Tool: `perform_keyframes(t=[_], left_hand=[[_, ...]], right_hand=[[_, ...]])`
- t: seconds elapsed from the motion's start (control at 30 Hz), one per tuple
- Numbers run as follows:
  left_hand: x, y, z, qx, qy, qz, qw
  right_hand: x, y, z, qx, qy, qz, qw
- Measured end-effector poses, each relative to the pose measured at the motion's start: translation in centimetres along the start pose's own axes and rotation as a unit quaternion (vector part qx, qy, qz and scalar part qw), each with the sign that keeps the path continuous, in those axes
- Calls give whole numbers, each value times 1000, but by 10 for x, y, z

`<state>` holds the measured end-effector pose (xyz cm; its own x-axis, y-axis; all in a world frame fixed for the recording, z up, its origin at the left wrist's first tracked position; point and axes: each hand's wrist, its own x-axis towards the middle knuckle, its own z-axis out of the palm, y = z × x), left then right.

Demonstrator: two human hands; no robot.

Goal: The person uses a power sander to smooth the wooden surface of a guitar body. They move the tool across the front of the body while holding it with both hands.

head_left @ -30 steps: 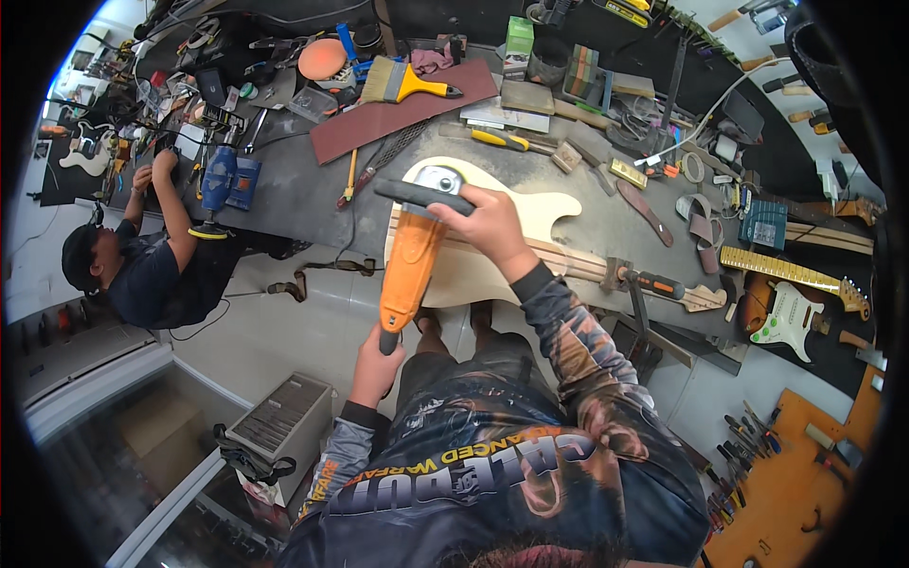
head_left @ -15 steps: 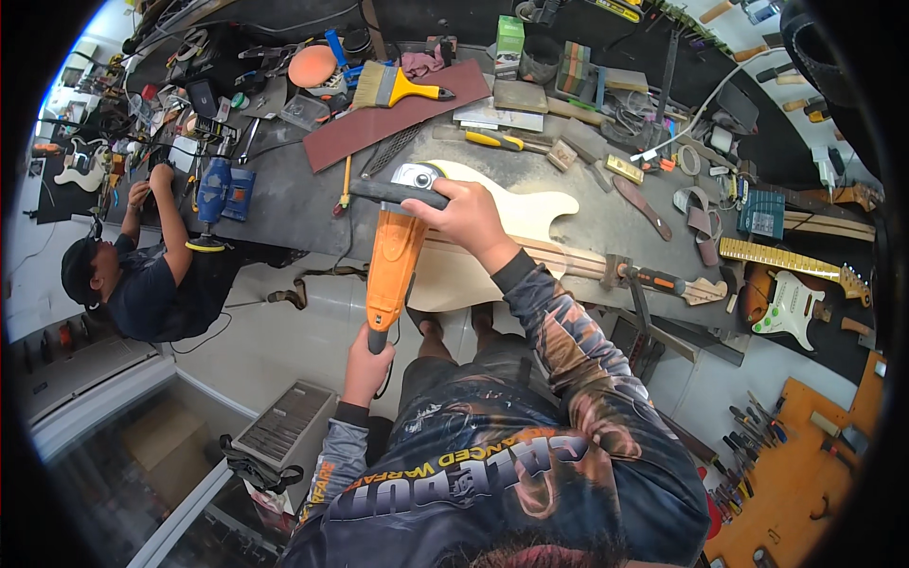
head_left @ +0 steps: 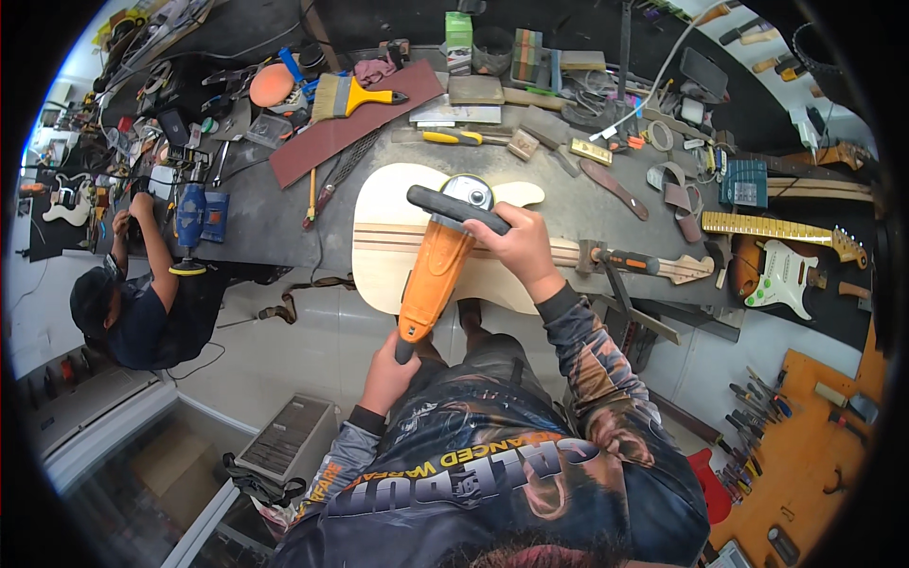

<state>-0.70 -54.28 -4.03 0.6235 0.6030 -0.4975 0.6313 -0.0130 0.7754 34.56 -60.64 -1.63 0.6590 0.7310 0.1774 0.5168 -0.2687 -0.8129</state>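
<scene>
A: How is the orange power tool point(head_left: 437, 279) being held?
B: At both ends. The left hand point(head_left: 388, 377) has its fingers curled round the narrow black rear end; the right hand point(head_left: 521, 244) has its fingers closed on the right end of the black crosswise handle point(head_left: 440, 204). I'd say the wide spread gives leverage against twisting.

A: And where is its head?
B: Over the pale guitar body point(head_left: 383, 218). Whether the pad touches the wood, I can't tell.

A: Why is that body half off the table point(head_left: 270, 222)?
B: Its near edge overhangs the floor, probably for reach. A clamp point(head_left: 625, 260) sits across the striped neck, presumably so nothing slides.

A: What about the surface?
B: Grey, with pale dust near the body. Behind lie a maroon sheet point(head_left: 294, 161) with a wide brush point(head_left: 352, 97) on it and many small tools; a sunburst guitar point(head_left: 781, 275) rests at the right.

A: And the room?
B: A workshop with a light, glossy floor point(head_left: 327, 327). At the left a co-worker point(head_left: 123, 312) in a dark cap reaches toward the crowded end.
</scene>
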Motion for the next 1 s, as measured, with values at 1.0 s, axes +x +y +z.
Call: perform_keyframes(t=[1.0], left_hand=[[30, 47, 61, 34, -58, 37, 997]], right_hand=[[-17, 70, -79, -19, 87, 33, 995]])
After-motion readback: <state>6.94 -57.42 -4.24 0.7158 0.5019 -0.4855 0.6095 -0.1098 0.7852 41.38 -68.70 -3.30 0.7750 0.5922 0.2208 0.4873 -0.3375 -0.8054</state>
